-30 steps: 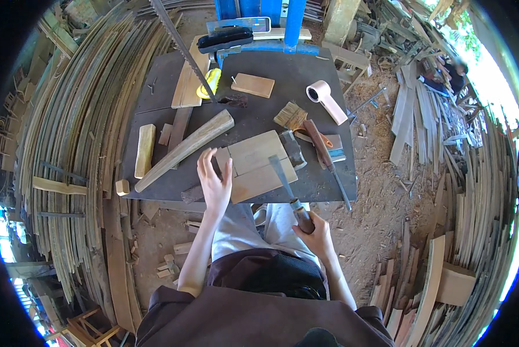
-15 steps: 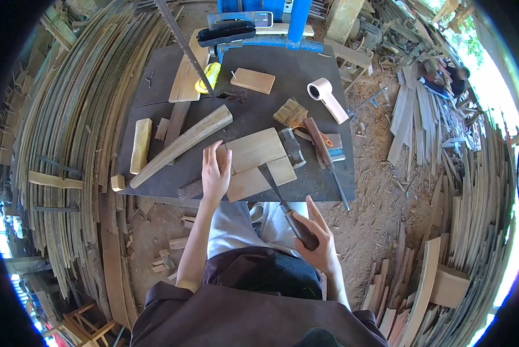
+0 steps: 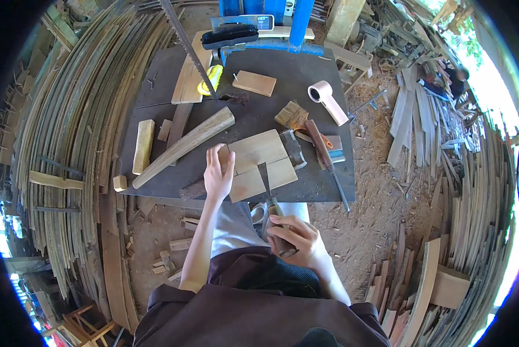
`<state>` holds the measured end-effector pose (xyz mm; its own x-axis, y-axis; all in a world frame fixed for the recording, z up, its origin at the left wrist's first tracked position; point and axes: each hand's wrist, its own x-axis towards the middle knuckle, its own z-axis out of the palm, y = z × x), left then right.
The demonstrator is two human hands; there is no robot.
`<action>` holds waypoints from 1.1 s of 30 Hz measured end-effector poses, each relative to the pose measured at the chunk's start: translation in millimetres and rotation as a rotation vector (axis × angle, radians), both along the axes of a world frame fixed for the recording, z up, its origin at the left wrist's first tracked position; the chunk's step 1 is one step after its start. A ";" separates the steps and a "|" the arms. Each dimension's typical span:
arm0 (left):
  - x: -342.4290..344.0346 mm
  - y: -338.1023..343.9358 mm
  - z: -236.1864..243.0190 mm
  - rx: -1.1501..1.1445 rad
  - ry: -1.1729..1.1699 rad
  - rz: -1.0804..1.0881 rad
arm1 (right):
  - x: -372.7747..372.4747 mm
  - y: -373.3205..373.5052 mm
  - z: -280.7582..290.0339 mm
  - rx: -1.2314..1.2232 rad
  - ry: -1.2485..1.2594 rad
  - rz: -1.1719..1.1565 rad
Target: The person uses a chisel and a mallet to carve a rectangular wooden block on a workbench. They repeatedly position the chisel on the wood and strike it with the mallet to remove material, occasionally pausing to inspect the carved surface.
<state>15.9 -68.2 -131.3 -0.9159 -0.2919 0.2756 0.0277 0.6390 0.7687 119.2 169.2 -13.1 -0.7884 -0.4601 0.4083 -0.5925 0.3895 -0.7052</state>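
My right hand (image 3: pixel 300 238) is closed around the dark wooden handle of a chisel (image 3: pixel 267 182). Its flat metal blade points away from me, the tip over two pale wooden boards (image 3: pixel 254 149) that lie edge to edge at the bench's near side. At the boards' left end, my left hand (image 3: pixel 218 176) grips the upper board's edge between curled fingers and thumb. An axe or hammer head (image 3: pixel 292 149) rests against the right side of the boards. Beside it are a wide brush (image 3: pixel 292 115) and a long tool with a brown handle (image 3: pixel 319 143).
A long wooden bar (image 3: pixel 184 147) lies left of the boards, beside a squared block (image 3: pixel 144 147). A saw blade (image 3: pixel 187 43) rises over the dark bench (image 3: pixel 282 63). Farther back are a brown block (image 3: pixel 254 82) and a pale pink handheld fan (image 3: pixel 327 102). Stacked timber (image 3: pixel 69 133) flanks the bench.
My right hand has swung left and its fingers have wrapped round the chisel handle. The chisel now points more straight ahead. My left hand stays at the boards' edge.
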 end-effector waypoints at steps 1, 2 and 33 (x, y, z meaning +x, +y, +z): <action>0.0 0.2 0.1 0.005 -0.007 0.000 | -0.2 -0.6 -2.1 -0.001 0.012 0.032; 0.1 0.7 0.0 0.001 -0.010 0.003 | 1.1 -0.8 -3.4 0.018 0.011 0.054; 1.7 0.2 -2.5 -0.034 0.018 0.009 | -12.3 21.3 -1.9 -0.137 -0.008 -0.009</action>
<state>17.6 -68.0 -133.8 -0.9081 -0.2905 0.3017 0.0352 0.6648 0.7462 106.9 190.5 -15.0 -0.7960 -0.3934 0.4600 -0.5831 0.2949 -0.7569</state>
